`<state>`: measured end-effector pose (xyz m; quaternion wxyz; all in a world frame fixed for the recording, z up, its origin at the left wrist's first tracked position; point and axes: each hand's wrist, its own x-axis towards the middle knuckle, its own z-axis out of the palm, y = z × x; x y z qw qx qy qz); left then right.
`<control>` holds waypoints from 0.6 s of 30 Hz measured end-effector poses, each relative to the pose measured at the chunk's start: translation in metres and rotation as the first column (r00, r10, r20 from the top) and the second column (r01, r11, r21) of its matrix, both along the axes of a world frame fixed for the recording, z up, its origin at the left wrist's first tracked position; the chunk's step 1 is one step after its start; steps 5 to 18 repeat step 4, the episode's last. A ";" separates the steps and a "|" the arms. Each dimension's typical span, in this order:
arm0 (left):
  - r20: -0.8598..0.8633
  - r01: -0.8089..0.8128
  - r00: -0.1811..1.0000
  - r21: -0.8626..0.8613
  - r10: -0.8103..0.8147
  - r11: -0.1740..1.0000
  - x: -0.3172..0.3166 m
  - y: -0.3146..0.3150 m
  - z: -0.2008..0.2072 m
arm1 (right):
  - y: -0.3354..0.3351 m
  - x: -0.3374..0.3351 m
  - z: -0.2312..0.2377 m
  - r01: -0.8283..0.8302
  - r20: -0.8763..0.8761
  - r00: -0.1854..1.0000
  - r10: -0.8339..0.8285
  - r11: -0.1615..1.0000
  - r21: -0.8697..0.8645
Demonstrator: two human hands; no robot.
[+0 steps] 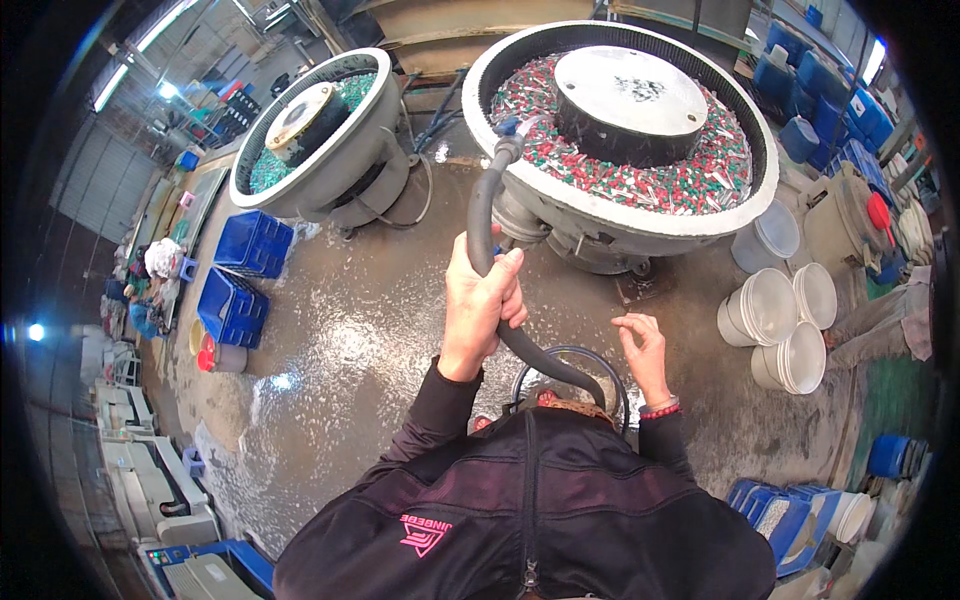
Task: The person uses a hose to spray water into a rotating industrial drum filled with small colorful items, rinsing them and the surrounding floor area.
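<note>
My left hand [480,305] is wrapped round a thick dark grey hose [482,205]. At its far end a metal fitting [508,150] with a blue part points over the rim of a large round vibratory tumbler bowl [620,207]. Red, green and whitish tumbling pieces [720,150] fill the bowl's ring, around a central hub with a pale lid [630,88]. From my left hand the hose runs down and right toward my body. My right hand [645,350] hangs to the right of the hose, fingers loosely bent, thumb apart, holding nothing.
A second tumbler bowl [330,175] with green pieces stands left. Blue crates [235,305] and a red-and-white bucket [222,355] sit on the wet floor [340,350]. Several white buckets [757,310] stand right, near another person's legs [885,320]. Blue drums [800,140] stand at back right.
</note>
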<state>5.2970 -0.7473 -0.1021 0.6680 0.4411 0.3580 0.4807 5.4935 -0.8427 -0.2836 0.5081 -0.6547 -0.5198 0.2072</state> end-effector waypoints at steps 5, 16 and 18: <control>-0.030 0.014 0.999 -0.038 -0.015 0.999 0.003 0.002 -0.010 | -0.007 0.000 -0.016 -0.049 0.027 0.998 0.052 0.994 -0.102; -0.030 0.014 0.999 -0.038 -0.015 0.999 0.003 0.002 -0.010 | -0.007 0.000 -0.016 -0.049 0.027 0.998 0.052 0.994 -0.102; -0.030 0.014 0.999 -0.038 -0.015 0.999 0.003 0.002 -0.010 | -0.007 0.000 -0.016 -0.049 0.027 0.998 0.052 0.994 -0.102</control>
